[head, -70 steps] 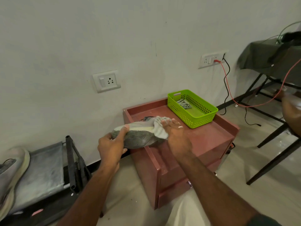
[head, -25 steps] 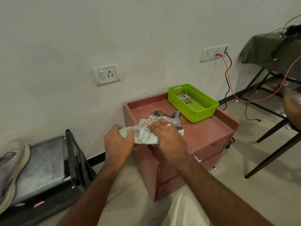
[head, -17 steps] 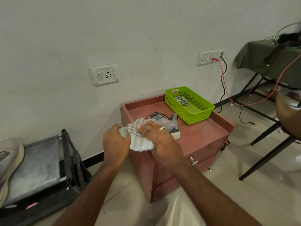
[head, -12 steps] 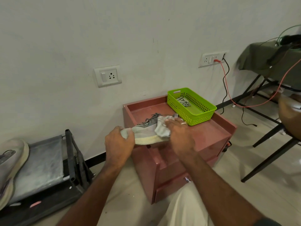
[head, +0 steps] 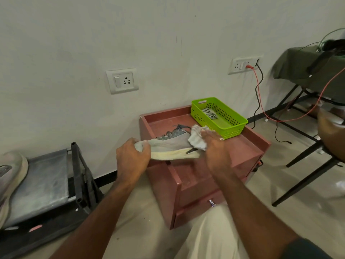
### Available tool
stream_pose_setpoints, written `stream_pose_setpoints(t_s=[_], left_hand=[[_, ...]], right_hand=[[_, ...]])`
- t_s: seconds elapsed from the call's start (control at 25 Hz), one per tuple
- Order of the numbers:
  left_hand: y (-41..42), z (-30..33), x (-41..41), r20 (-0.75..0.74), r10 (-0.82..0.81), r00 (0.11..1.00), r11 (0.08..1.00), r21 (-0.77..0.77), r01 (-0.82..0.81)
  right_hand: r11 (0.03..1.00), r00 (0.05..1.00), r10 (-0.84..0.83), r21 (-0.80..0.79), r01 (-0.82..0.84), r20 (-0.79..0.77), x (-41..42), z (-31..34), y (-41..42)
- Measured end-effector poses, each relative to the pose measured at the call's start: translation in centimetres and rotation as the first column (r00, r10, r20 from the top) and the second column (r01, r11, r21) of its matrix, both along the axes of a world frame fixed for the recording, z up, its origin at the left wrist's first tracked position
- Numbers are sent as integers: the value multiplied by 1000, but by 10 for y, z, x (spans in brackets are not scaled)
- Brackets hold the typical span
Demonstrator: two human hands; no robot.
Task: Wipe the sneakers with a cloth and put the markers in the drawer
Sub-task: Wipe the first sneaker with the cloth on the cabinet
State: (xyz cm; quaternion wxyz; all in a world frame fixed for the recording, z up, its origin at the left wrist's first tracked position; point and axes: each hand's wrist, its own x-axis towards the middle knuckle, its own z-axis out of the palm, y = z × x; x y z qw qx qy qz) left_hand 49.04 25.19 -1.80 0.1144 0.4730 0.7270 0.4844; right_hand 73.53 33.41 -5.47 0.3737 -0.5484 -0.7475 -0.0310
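At frame centre the left hand (head: 131,157) grips the grey sneaker's (head: 172,144) toe while the right hand (head: 214,147) presses a bunched cloth (head: 196,139) onto its heel

A grey sneaker (head: 170,142) with a cream sole and dark laces is held on its side above the front edge of the red drawer cabinet (head: 203,176), toe to the left. A crumpled white cloth (head: 197,139) is pressed against its heel end. A second pale sneaker (head: 10,176) lies on a rack at far left.
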Motion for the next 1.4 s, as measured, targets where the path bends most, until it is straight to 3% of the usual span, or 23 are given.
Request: stream_pose_setpoints(t_s=[0.08, 0.16, 0.24, 0.32, 0.4, 0.52, 0.6, 0.72, 0.8, 0.84, 0.88, 0.96, 1.04, 1.12, 1.2, 1.32, 1.4], left_hand=[[6, 0, -3, 9, -7, 1000, 1000, -4, 7], [8, 1, -2, 10, 0, 1000, 1000, -2, 0], [8, 1, 0, -11, -5, 1000, 1000, 0, 5], [6, -1, -3, -5, -6, 1000, 1000, -4, 6], [3, -1, -3, -5, -10, 1000, 1000, -18, 10], [-1, 5, 2, -64, -51, 997, 999, -8, 51], [0, 6, 3, -89, -63, 994, 998, 17, 65], [1, 5, 1, -75, -57, 996, 998, 27, 59], [0, 2, 0, -87, -60, 994, 998, 30, 63], [0, 0, -2, -74, -54, 996, 998, 28, 57], [-1, -1, -4, -57, -50, 997, 998, 27, 52], [-1, -6, -6, -52, -50, 997, 998, 39, 52], [1, -10, -6, -80, -80, 994, 992, 89, 87], [1, -18, -8, -147, -144, 979, 971, 168, 168], [-4, -33, -13, -375, -225, 899, 926, 204, 317], [-12, -46, -23, -764, -266, 588, 844, 109, 524], [-15, -45, -30, -874, -279, 399, 819, 1, 573]], right_hand=[[999, 994, -11, 31, 14, -112, 16, 1, -4], [984, 972, 162, 107, -146, -169, -10, 13, -23], [912, 915, 398, 143, -386, -69, -49, 21, -43], [865, 868, 493, 73, -497, 66, -68, 18, -43], [922, 918, 384, 2, -387, 98, -52, 9, -24], [995, 998, 20, -100, -14, 59, -8, 1, 1], [993, 998, -35, -113, 30, -43, -2, 4, -3], [948, 943, 318, 66, -312, -101, -32, 14, -33], [850, 850, 526, 9, -526, 2, -55, 15, -44], [838, 838, 546, -15, -545, 16, -58, 12, -41], [863, 863, 505, -11, -505, -14, -55, 6, -34], [960, 955, 270, -46, -277, -120, -34, 0, -14], [994, 999, 41, -103, -43, -13, -17, -2, -6], [992, 999, 2, -129, 4, 49, -15, -6, -10], [983, 997, 79, -168, -75, 17, -13, -10, -18], [970, 990, 135, -198, -139, -31, 1, -11, -20], [984, 982, 109, -121, -128, -154, 1, -11, -26]])
